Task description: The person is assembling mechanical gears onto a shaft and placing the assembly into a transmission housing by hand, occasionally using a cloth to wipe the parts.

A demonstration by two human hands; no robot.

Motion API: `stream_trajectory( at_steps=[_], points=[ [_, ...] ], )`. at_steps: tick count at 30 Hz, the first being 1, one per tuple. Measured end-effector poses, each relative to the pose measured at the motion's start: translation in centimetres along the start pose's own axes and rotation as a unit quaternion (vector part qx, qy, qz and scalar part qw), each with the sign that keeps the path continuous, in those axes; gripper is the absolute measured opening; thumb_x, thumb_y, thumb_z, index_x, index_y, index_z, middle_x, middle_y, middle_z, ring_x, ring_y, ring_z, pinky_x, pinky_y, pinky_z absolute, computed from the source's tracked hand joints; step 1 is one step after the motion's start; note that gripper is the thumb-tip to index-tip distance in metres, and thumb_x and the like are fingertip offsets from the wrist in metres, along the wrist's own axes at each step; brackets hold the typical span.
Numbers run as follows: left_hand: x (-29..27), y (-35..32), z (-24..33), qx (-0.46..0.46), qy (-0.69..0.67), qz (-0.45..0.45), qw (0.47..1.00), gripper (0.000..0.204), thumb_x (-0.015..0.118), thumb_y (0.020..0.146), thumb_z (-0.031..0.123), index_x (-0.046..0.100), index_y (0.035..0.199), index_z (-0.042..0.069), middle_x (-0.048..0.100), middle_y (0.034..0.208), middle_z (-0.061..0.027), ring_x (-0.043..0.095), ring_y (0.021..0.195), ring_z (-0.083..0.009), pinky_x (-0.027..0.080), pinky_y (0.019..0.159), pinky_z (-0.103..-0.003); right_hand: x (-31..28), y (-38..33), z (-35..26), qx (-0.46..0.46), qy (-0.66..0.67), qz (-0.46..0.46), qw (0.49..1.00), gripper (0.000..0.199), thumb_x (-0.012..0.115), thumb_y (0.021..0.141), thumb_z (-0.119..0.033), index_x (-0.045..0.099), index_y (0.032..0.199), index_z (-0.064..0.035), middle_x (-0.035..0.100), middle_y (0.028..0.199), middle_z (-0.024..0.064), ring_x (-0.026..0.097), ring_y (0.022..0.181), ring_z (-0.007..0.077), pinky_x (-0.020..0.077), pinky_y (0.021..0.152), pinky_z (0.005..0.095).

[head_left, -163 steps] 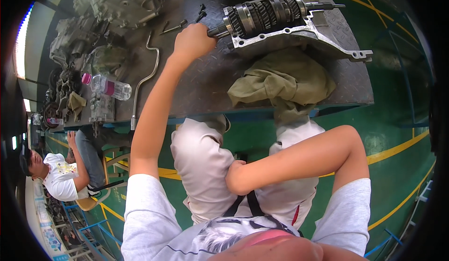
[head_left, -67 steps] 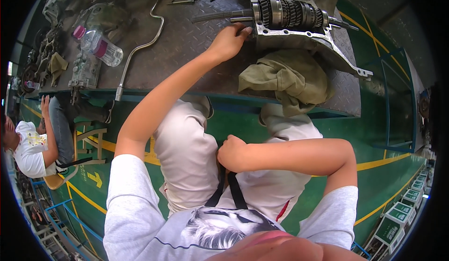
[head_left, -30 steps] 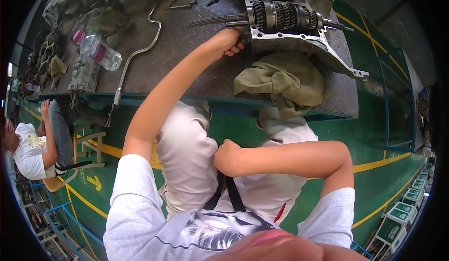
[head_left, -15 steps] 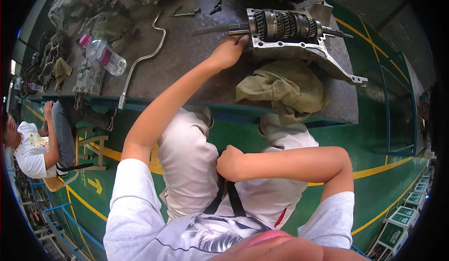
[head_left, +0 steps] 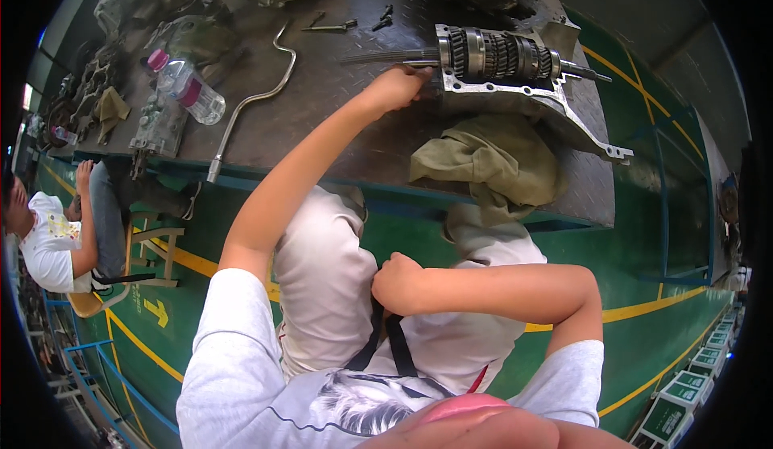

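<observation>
Steel gear shaft (head_left: 499,54) in its grey housing plate lies on the worktop (head_left: 338,119), the left hand (head_left: 396,88) closed on its near end; a green cloth (head_left: 483,163) sits just below. The right hand (head_left: 396,284) is fisted empty at the chest. Judging by the grip, the shaft is being steadied, and next needs a firm, level pull.

olive cloth (head_left: 489,163), green floor (head_left: 644,288), pink-capped bottle (head_left: 187,86)
</observation>
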State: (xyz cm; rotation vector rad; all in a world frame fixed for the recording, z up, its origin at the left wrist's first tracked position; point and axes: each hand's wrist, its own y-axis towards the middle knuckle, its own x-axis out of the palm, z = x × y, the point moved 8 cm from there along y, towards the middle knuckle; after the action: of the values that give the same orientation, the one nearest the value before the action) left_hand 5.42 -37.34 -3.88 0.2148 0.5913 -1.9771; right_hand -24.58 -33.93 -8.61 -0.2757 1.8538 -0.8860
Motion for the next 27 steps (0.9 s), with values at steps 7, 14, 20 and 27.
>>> stream_trajectory(
  at_steps=[7, 14, 20, 27],
  points=[
    [0.5, 0.1, 0.6, 0.131, -0.002, 0.032, 0.991, 0.036, 0.044, 0.097, 0.040, 0.056, 0.103, 0.007, 0.047, 0.072, 0.0007, 0.039, 0.051, -0.0065, 0.031, 0.044, -0.022, 0.4, 0.5, 0.0, 0.001, -0.001, -0.007, 1.000, 0.029, 0.069, 0.075, -0.037, 0.072, 0.087, -0.0109, 0.069, 0.090, 0.0051, 0.064, 0.086, 0.0223, 0.0422, 0.073, 0.0342],
    [1.4, 0.5, -1.4, -0.083, -0.170, -0.068, 0.980, 0.039, 0.041, 0.097, 0.044, 0.049, 0.084, 0.008, 0.039, 0.063, 0.0026, 0.029, 0.045, -0.0059, 0.019, 0.040, -0.022, 0.4, 0.9, 0.0, 0.002, -0.015, 0.006, 1.000, 0.029, 0.069, 0.073, -0.037, 0.072, 0.085, -0.0112, 0.069, 0.089, 0.0055, 0.064, 0.086, 0.0220, 0.0422, 0.071, 0.0343],
    [1.7, -0.1, -1.2, -0.106, -0.127, -0.077, 0.983, 0.042, 0.040, 0.097, 0.043, 0.053, 0.086, 0.005, 0.040, 0.058, 0.0025, 0.027, 0.041, -0.0061, 0.018, 0.039, -0.023, 0.3, 0.5, 0.2, 0.010, -0.004, 0.019, 1.000, 0.030, 0.070, 0.072, -0.038, 0.072, 0.083, -0.0109, 0.069, 0.087, 0.0058, 0.063, 0.085, 0.0221, 0.0419, 0.071, 0.0340],
    [1.1, -0.5, 0.3, 0.013, -0.094, -0.028, 0.995, 0.032, 0.046, 0.096, 0.037, 0.055, 0.095, 0.007, 0.047, 0.069, 0.0010, 0.033, 0.051, -0.0052, 0.024, 0.043, -0.021, 0.4, 0.5, 0.2, 0.004, -0.022, 0.017, 1.000, 0.029, 0.070, 0.071, -0.037, 0.072, 0.082, -0.0107, 0.069, 0.087, 0.0055, 0.062, 0.084, 0.0213, 0.0410, 0.069, 0.0334]
  ],
)
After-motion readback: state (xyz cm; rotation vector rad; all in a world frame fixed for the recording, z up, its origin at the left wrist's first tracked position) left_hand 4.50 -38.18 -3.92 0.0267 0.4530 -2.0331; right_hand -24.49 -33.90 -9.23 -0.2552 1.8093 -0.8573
